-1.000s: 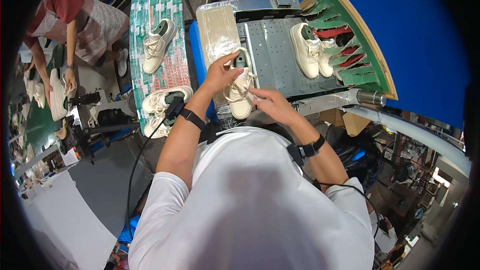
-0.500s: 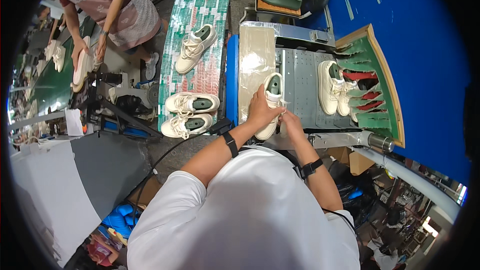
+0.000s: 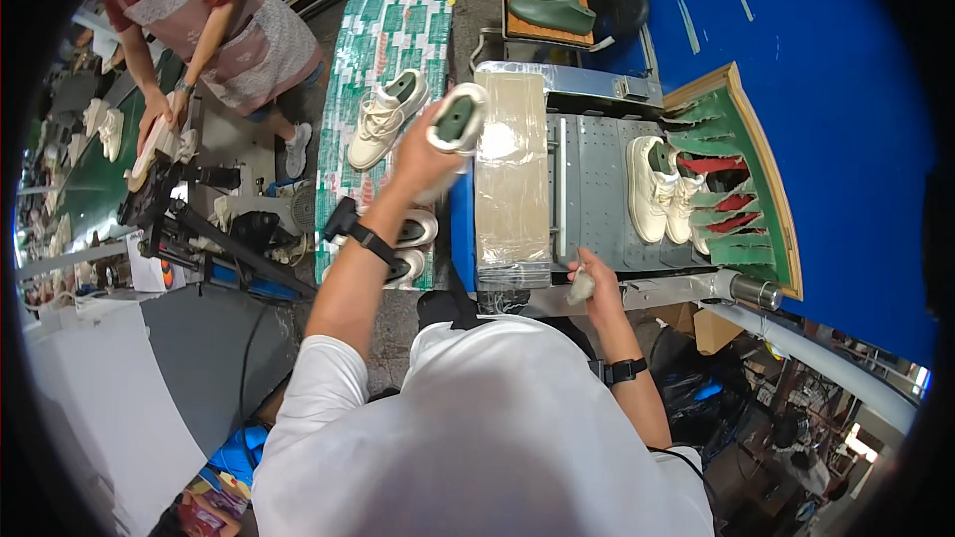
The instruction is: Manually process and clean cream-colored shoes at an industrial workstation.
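Note:
My left hand (image 3: 420, 164) grips a cream lace-up sneaker (image 3: 477, 105) with a green shoe last inside, lifted over the gap between the patterned table and the tan surface. Motion blurs the hand, and it covers much of the shoe. My right hand (image 3: 606, 300) is closed around a small pale lump (image 3: 582, 285), too small to name, near the machine's front edge. Another cream sneaker (image 3: 370, 139) lies on the table (image 3: 343, 70), just left of my left hand. Two more sneakers (image 3: 415, 264) there are partly hidden by my left forearm.
On the grey perforated bed (image 3: 597, 169), cream sneakers (image 3: 647, 194) stand by a wood-framed opening with torn green flaps (image 3: 776, 239). A tan wrapped board (image 3: 512, 199) adjoins the bed. Green lasts (image 3: 547, 15) fill a rack behind. At left, a co-worker (image 3: 214, 30) handles a shoe.
My left hand has lifted the sneaker off the tan board and carried it left toward the table. My right hand has let go of it and moved slightly right and down.

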